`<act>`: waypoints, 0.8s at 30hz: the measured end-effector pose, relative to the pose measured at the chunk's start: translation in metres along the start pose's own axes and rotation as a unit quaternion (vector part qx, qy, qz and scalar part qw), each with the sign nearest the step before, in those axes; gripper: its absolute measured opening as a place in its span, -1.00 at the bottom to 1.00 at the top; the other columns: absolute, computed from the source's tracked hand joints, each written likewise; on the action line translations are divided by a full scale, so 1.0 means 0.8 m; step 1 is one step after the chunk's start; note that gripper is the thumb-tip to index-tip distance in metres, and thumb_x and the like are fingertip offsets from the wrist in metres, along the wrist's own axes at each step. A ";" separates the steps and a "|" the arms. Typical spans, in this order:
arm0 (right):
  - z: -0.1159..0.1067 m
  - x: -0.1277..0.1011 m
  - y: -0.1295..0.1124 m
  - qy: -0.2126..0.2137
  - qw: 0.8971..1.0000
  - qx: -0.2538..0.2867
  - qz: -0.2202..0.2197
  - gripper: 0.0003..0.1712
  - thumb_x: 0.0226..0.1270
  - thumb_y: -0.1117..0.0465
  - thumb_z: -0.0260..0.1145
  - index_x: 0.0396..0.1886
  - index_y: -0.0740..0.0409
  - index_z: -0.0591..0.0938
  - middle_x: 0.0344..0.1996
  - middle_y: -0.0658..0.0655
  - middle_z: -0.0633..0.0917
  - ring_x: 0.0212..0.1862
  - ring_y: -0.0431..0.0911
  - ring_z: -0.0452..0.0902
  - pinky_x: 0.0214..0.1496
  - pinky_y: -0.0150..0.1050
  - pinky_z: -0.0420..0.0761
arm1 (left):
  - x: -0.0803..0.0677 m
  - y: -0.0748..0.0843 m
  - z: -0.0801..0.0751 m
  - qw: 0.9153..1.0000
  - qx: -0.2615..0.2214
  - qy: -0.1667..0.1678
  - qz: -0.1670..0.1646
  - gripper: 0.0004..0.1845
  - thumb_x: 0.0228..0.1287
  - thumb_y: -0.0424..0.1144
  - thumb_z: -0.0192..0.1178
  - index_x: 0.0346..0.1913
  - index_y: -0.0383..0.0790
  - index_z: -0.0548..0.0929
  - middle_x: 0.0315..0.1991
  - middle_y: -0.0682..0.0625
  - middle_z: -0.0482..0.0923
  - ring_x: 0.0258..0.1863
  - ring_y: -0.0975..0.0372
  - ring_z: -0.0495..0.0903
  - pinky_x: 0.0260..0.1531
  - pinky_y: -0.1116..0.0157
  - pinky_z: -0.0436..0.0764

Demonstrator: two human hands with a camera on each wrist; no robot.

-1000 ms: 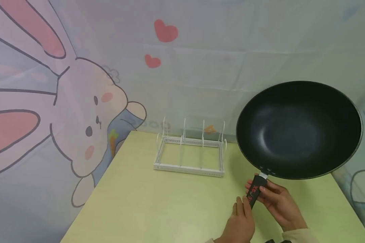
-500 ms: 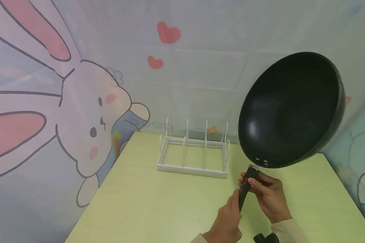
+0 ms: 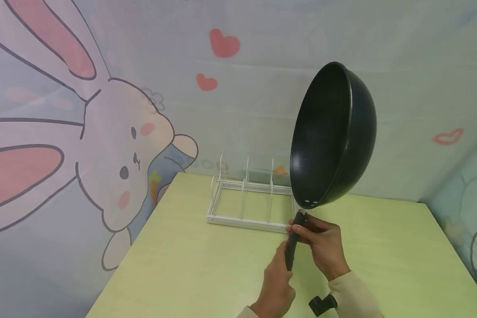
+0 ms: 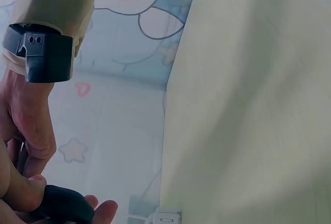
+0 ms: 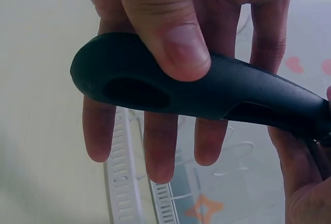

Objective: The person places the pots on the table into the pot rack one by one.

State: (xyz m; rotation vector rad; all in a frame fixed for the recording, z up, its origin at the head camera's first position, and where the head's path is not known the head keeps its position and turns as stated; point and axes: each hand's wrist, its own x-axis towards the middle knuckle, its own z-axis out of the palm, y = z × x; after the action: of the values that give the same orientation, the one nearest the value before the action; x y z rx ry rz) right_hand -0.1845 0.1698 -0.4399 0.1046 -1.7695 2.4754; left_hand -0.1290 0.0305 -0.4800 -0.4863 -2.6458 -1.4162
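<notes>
Black wok (image 3: 334,137) tilted on edge, both hands gripping handle (image 3: 292,243)

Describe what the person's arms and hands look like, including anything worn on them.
Both hands are bare, with no gloves or rings in view. The right hand comes out of a cream long sleeve that ends at the wrist, where a black boxy device sits; the left wrist view shows its band as black. The left hand shows only a sliver of a pale cuff at the frame's bottom edge.

one wok (image 3: 334,137), one white rack (image 3: 250,205), two hands (image 3: 322,240)
</notes>
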 end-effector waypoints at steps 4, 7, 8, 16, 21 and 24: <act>0.011 0.006 0.011 0.017 0.999 -0.031 0.027 -0.50 0.11 0.45 0.49 0.11 0.26 0.69 -0.37 0.01 0.84 -0.29 -0.13 0.82 -0.12 -0.15 0.76 | -0.001 -0.005 -0.006 0.998 -0.028 -0.013 -0.048 -0.09 -0.07 -0.82 0.16 0.41 -0.24 0.26 0.12 -0.16 0.63 0.08 0.02 0.67 0.01 0.09 0.66; 0.016 0.010 0.019 0.027 0.998 -0.048 0.043 -0.44 0.08 0.44 0.52 0.15 0.39 0.64 -0.41 -0.02 0.83 -0.32 -0.14 0.82 -0.14 -0.15 0.77 | -0.002 -0.010 -0.007 0.995 -0.056 -0.032 -0.074 -0.10 -0.04 -0.83 0.14 0.41 -0.22 0.25 0.07 -0.14 0.64 0.06 0.02 0.69 0.01 0.04 0.66; 0.018 0.010 0.022 0.029 0.997 -0.051 0.049 -0.42 0.08 0.44 0.52 0.15 0.41 0.63 -0.42 -0.02 0.83 -0.32 -0.14 0.82 -0.14 -0.14 0.77 | -0.002 -0.012 -0.007 0.994 -0.065 -0.036 -0.081 -0.10 -0.05 -0.83 0.12 0.41 -0.22 0.25 0.08 -0.14 0.64 0.07 0.01 0.69 0.02 0.02 0.65; 0.025 0.008 0.039 0.039 0.994 -0.063 0.078 -0.40 0.09 0.48 0.49 0.17 0.55 0.56 -0.47 -0.03 0.83 -0.35 -0.12 0.81 -0.17 -0.15 0.77 | -0.008 -0.024 -0.004 0.988 -0.092 -0.043 -0.114 -0.09 -0.13 -0.88 0.08 0.38 -0.25 0.27 0.08 -0.15 0.62 -0.01 0.04 0.72 -0.06 0.09 0.66; 0.032 0.010 0.049 0.040 0.994 -0.065 0.083 -0.42 0.08 0.50 0.48 0.15 0.55 0.57 -0.46 0.00 0.83 -0.37 -0.12 0.81 -0.19 -0.14 0.78 | -0.009 -0.037 -0.003 0.988 -0.095 -0.036 -0.117 -0.10 -0.17 -0.87 0.06 0.34 -0.26 0.29 0.08 -0.15 0.63 -0.06 0.05 0.73 -0.10 0.09 0.67; 0.037 0.012 0.057 0.049 0.991 -0.076 0.095 -0.41 0.04 0.48 0.52 0.13 0.51 0.60 -0.42 0.06 0.84 -0.38 -0.11 0.81 -0.20 -0.14 0.78 | -0.011 -0.046 -0.003 0.987 -0.100 -0.028 -0.122 -0.12 -0.18 -0.86 0.02 0.32 -0.26 0.31 0.09 -0.17 0.63 -0.08 0.06 0.74 -0.11 0.09 0.67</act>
State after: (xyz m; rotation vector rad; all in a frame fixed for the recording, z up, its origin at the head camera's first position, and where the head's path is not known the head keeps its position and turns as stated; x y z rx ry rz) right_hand -0.1995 0.1275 -0.4722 -0.2021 -2.0012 2.4078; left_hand -0.1332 0.0077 -0.5103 -0.2255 -2.6948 -1.7753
